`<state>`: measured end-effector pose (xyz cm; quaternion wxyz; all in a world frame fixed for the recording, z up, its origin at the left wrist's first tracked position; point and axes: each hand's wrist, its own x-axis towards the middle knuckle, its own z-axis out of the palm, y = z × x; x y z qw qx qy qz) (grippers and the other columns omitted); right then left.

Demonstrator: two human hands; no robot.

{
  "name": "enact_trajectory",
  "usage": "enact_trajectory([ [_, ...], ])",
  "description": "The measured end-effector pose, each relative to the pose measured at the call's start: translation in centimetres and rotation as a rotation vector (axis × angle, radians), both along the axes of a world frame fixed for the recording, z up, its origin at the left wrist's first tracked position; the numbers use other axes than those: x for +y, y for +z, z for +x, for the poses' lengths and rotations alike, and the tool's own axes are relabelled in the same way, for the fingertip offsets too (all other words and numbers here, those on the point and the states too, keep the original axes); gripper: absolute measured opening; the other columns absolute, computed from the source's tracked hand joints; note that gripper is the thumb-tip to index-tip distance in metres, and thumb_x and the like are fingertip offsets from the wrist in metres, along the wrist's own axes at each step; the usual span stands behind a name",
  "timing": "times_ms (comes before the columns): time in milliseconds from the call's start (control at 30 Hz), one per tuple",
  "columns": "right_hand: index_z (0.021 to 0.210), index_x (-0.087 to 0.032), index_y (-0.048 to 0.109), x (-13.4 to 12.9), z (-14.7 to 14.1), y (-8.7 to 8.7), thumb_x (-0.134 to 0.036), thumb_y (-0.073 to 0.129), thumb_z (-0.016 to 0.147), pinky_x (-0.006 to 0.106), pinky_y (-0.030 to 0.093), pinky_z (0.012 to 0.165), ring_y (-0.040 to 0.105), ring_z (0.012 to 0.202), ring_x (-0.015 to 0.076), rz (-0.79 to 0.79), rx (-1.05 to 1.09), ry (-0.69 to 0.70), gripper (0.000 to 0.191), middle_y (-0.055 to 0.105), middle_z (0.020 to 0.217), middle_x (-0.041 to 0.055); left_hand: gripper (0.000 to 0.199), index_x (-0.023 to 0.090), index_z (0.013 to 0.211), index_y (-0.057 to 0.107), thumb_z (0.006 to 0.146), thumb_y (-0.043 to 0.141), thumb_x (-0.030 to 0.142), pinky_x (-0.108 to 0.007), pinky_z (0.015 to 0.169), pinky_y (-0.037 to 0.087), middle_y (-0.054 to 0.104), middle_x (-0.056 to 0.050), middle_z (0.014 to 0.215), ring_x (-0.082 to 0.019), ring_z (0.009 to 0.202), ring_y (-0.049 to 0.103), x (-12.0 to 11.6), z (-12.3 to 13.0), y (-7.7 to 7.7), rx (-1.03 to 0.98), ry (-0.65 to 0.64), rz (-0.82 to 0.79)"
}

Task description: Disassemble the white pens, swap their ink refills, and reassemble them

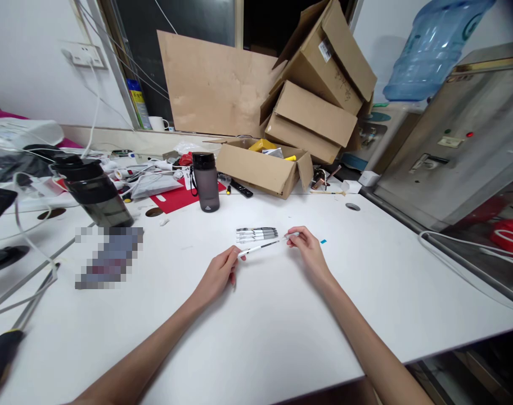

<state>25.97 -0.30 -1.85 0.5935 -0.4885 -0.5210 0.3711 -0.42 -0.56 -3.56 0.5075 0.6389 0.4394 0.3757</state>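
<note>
My left hand (219, 271) is closed around the rear of a white pen (252, 250), whose dark refill sticks out bare toward the right. Just past the refill's tip, my right hand (307, 247) pinches a small greyish piece (291, 235) that looks like the pen's front barrel. A short gap separates that piece from the refill. Behind both hands, several white-and-grey pens (256, 234) lie side by side in a row on the white table (273, 326). To the right of my right hand rests a tiny blue scrap (323, 241).
A dark bottle (208, 188) stands behind the pens, near an open cardboard box (256, 169). At left are a larger bottle (98, 191), a blurred-out flat object (113, 259), cables and a screwdriver (7, 349). A metal cabinet (446, 140) borders the right side.
</note>
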Motion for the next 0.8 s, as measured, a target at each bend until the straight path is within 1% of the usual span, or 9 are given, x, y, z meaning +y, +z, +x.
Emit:
enact_trajectory([
  [100, 0.088, -0.023, 0.066, -0.1, 0.0, 0.1, -0.036, 0.064, 0.082, 0.034, 0.051, 0.082, 0.064, 0.079, 0.0189, -0.015, -0.015, 0.003, 0.015, 0.070, 0.091, 0.0029, 0.048, 0.020, 0.094, 0.064, 0.100, 0.039, 0.060, -0.023, 0.049, 0.040, 0.028, 0.007, 0.065, -0.012, 0.050, 0.038, -0.1, 0.1, 0.0, -0.016, -0.003, -0.003],
  [167, 0.085, -0.022, 0.066, -0.2, -0.1, 0.2, -0.039, 0.063, 0.083, 0.034, 0.051, 0.081, 0.065, 0.078, 0.0190, -0.029, -0.038, 0.027, 0.017, 0.070, 0.089, 0.0029, 0.047, 0.020, 0.095, 0.064, 0.100, 0.039, 0.060, -0.023, 0.049, 0.040, 0.028, 0.007, 0.065, -0.012, 0.051, 0.038, -0.1, 0.1, 0.1, -0.018, -0.007, -0.001],
  [333, 0.083, -0.021, 0.068, -0.6, -0.6, 0.1, -0.051, 0.055, 0.094, 0.033, 0.050, 0.081, 0.065, 0.076, 0.0185, -0.069, -0.137, 0.123, 0.035, 0.070, 0.085, 0.0031, 0.048, 0.020, 0.094, 0.064, 0.100, 0.038, 0.060, -0.023, 0.050, 0.036, 0.031, 0.007, 0.065, -0.012, 0.050, 0.041, -0.3, 0.0, 0.3, 0.026, -0.011, 0.007],
  [467, 0.083, -0.021, 0.068, -0.8, -1.1, -0.3, -0.059, 0.053, 0.095, 0.031, 0.050, 0.079, 0.064, 0.075, 0.0176, -0.090, -0.145, 0.200, 0.043, 0.070, 0.087, 0.0034, 0.049, 0.020, 0.093, 0.065, 0.100, 0.039, 0.061, -0.024, 0.051, 0.037, 0.032, 0.007, 0.065, -0.013, 0.051, 0.041, -0.3, 0.1, 0.4, 0.048, -0.005, 0.026],
  [600, 0.082, -0.020, 0.067, -0.9, -1.5, -0.4, -0.060, 0.052, 0.096, 0.030, 0.049, 0.078, 0.064, 0.073, 0.0169, -0.113, -0.152, 0.248, 0.045, 0.069, 0.083, 0.0030, 0.049, 0.021, 0.093, 0.065, 0.100, 0.038, 0.062, -0.024, 0.052, 0.037, 0.032, 0.007, 0.065, -0.013, 0.052, 0.042, -0.4, 0.1, 0.5, 0.064, -0.011, 0.033],
  [800, 0.079, -0.020, 0.066, -1.1, -1.9, -0.3, -0.057, 0.055, 0.095, 0.028, 0.047, 0.073, 0.060, 0.068, 0.0150, -0.094, -0.156, 0.268, 0.043, 0.066, 0.077, 0.0009, 0.049, 0.021, 0.093, 0.065, 0.100, 0.039, 0.061, -0.024, 0.052, 0.037, 0.030, 0.006, 0.065, -0.013, 0.053, 0.041, -0.5, 0.1, 0.6, 0.057, -0.020, 0.027],
])
